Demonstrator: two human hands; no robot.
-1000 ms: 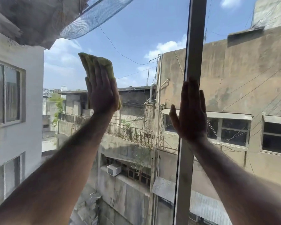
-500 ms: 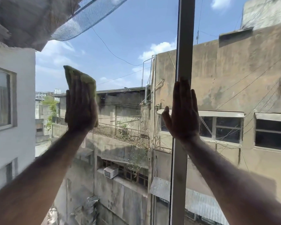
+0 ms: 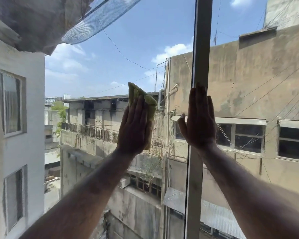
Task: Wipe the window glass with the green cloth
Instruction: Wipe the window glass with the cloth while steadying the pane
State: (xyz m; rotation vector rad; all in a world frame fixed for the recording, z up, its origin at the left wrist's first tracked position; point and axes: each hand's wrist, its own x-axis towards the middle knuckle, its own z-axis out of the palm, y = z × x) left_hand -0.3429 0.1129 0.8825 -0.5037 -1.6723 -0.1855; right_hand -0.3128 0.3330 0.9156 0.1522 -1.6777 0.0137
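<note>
My left hand (image 3: 134,130) lies flat on the window glass (image 3: 128,49), pressing the folded green cloth (image 3: 145,99) against the pane. The cloth's top corner and right edge stick out past my fingers; the rest is hidden under the palm. It sits near the middle of the left pane, just left of the vertical frame. My right hand (image 3: 199,123) is spread flat, fingers up, resting on the grey vertical window frame (image 3: 201,49) and holding nothing.
The grey frame bar runs top to bottom and splits the glass into a left and a right pane (image 3: 266,75). Through the glass stand concrete buildings, a white wall (image 3: 21,118) at left, netting (image 3: 100,18) overhead and blue sky.
My left hand has slid the cloth to the right across the pane, from the far left toward the frame, and a little lower. My right hand stays on the frame.
</note>
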